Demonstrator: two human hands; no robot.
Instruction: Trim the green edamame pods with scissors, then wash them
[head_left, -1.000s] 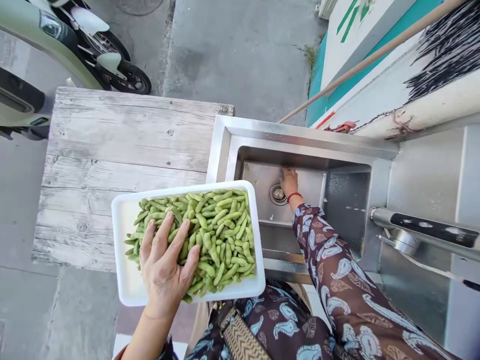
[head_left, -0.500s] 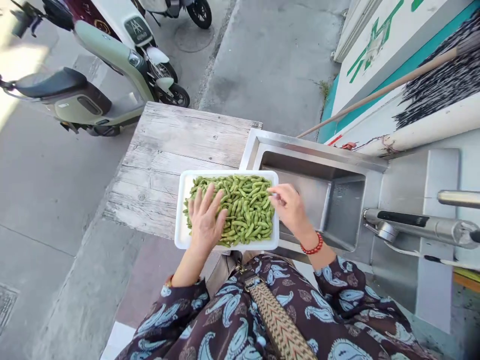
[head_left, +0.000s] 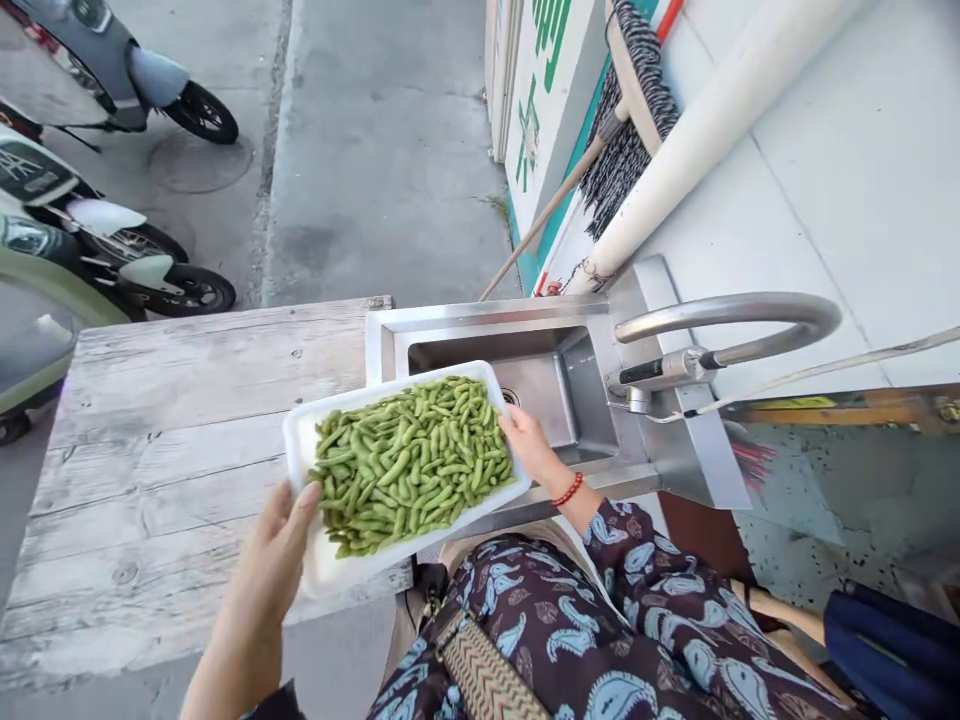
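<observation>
A white rectangular tray (head_left: pixel 302 440) full of green edamame pods (head_left: pixel 409 460) is between my two hands, tilted a little, with its right end over the near edge of the sink. My left hand (head_left: pixel 279 545) grips the tray's left end, thumb over the rim and fingers partly hidden behind it. At the opposite end, my right hand (head_left: pixel 529 445) is closed on the right rim, its fingers partly hidden. The pods lie heaped toward the middle and right, leaving a strip of white tray bare on the left.
A weathered wooden table (head_left: pixel 187 400) extends left. The steel sink (head_left: pixel 536 355) adjoins it, with a curved faucet (head_left: pixel 727 315) at its right. A mop (head_left: pixel 626 130) leans by a white pipe (head_left: pixel 712 130). Parked scooters (head_left: pixel 97 230) stand at far left.
Both hands have gone from the pods to the tray's two ends. The tray is now turned at a slant. My view has swung right, toward the sink and faucet.
</observation>
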